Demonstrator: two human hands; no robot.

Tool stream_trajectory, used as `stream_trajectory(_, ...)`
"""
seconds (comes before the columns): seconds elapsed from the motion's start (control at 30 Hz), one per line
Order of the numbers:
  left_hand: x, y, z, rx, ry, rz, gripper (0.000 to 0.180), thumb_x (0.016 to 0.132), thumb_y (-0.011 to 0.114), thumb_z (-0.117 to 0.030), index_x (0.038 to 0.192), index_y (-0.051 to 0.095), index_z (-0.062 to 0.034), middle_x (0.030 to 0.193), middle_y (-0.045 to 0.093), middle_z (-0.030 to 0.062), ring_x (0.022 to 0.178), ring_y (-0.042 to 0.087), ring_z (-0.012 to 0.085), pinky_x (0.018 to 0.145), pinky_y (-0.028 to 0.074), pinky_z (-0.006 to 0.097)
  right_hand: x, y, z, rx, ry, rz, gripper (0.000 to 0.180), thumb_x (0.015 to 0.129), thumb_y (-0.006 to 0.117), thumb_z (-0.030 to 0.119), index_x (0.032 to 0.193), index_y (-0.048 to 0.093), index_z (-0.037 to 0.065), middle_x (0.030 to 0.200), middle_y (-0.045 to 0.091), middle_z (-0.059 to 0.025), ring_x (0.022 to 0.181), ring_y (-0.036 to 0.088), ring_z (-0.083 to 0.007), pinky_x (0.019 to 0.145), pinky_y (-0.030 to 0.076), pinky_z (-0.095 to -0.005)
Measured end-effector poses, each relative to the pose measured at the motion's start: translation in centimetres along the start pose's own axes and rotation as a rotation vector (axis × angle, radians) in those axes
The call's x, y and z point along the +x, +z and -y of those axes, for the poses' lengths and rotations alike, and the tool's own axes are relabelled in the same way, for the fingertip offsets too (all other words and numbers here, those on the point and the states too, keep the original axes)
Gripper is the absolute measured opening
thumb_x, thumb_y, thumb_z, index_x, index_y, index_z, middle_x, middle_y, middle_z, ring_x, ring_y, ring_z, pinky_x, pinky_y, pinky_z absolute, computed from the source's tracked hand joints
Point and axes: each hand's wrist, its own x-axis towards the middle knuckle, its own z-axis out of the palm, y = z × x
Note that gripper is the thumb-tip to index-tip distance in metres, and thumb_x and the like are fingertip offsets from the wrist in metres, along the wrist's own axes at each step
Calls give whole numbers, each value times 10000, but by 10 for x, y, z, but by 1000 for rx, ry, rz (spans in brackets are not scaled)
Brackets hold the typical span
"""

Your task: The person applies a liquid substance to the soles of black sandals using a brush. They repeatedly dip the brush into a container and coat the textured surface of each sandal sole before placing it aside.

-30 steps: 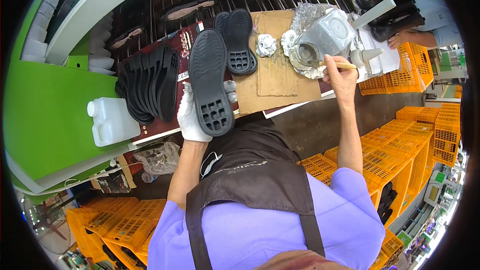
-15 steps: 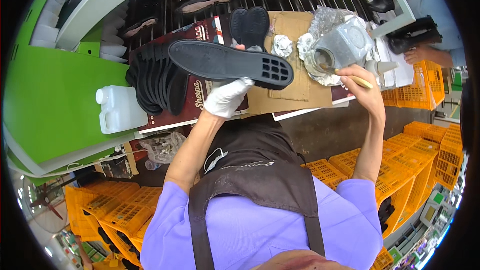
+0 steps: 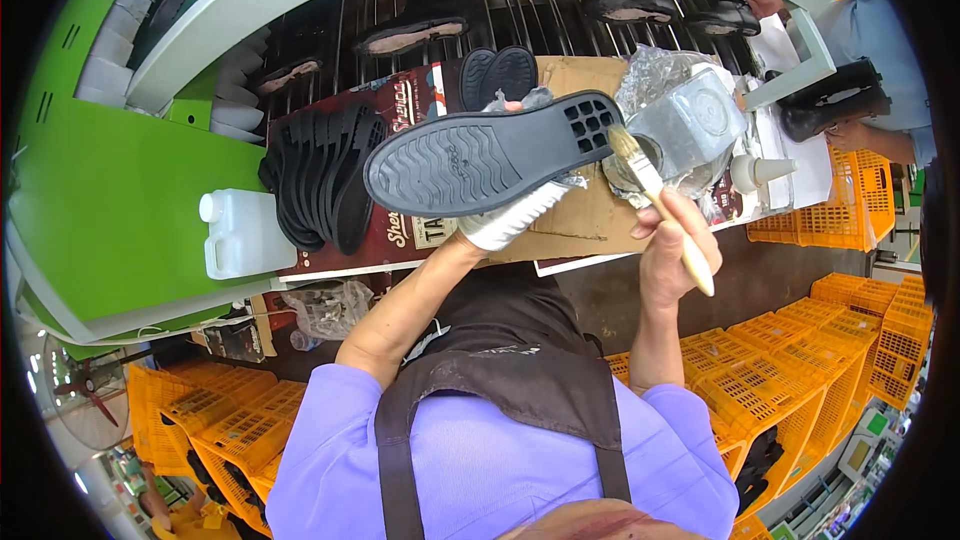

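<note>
A black shoe sole (image 3: pixel 470 162) is held over the bench, its wavy tread facing up and its gridded heel at the right. My left hand (image 3: pixel 515 218), in a white glove, grips it from beneath; the sole hides most of the fingers. Bare fingers of my right hand (image 3: pixel 675 252) are closed round the pale handle of a paintbrush (image 3: pixel 642 172). Its bristles are right at the heel's end; whether they touch it, I cannot tell. Behind the brush is a clear plastic jug (image 3: pixel 690 120) with a round opening, plastic film around it.
Several black soles (image 3: pixel 325 175) stand in a row at the left, near a white jug (image 3: pixel 248 232). Two more soles (image 3: pixel 500 78) lie behind on cardboard (image 3: pixel 575 210). Boots (image 3: pixel 415 35) sit on a roller rack. A co-worker's hand (image 3: pixel 850 135) and orange crates (image 3: pixel 770 340) are at the right.
My right hand has brought the brush from the jug's opening left to the sole's heel. The left hand has turned and lowered the sole, so its tread now shows.
</note>
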Motion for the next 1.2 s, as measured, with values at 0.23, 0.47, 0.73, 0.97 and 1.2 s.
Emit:
stream_trajectory(0.23,-1,5,2,-521,-213,118,782,771,704,-41,1373,207,-77,1354,354,71,1252,387,177,1085,281,340,11,19,1,-219,-149,86,326,790,718,163,1002,633,-70,788,657,-156,618,617,-184,563,490,-261)
stream_trajectory(0.47,-11,5,10,-447,-207,153,746,783,687,-36,1372,231,-77,1362,353,78,1250,398,187,1087,285,343,10,29,-1,-255,-171,99,337,746,752,158,971,644,-69,796,671,-146,623,626,-193,557,493,-261)
stream_trajectory(0.73,-18,8,11,-699,-144,67,761,783,700,-79,1381,230,-53,1377,361,89,1252,401,187,1081,288,339,0,43,4,-242,-174,150,369,738,753,186,991,640,-57,749,662,-123,592,609,-186,519,478,-260)
stream_trajectory(0.97,-22,3,9,-267,-111,52,817,771,735,-222,1387,232,-36,1375,358,80,1280,352,187,1089,241,357,-7,56,9,-211,-165,180,376,759,738,216,985,639,-68,756,665,-133,612,626,-188,551,489,-260)
stream_trajectory(1.2,-34,2,31,-588,-240,24,752,795,711,-221,1377,271,-41,1337,399,78,1232,400,175,1055,291,327,-13,68,14,-172,-158,203,348,764,736,195,953,643,-83,794,671,-144,621,637,-196,564,503,-265)
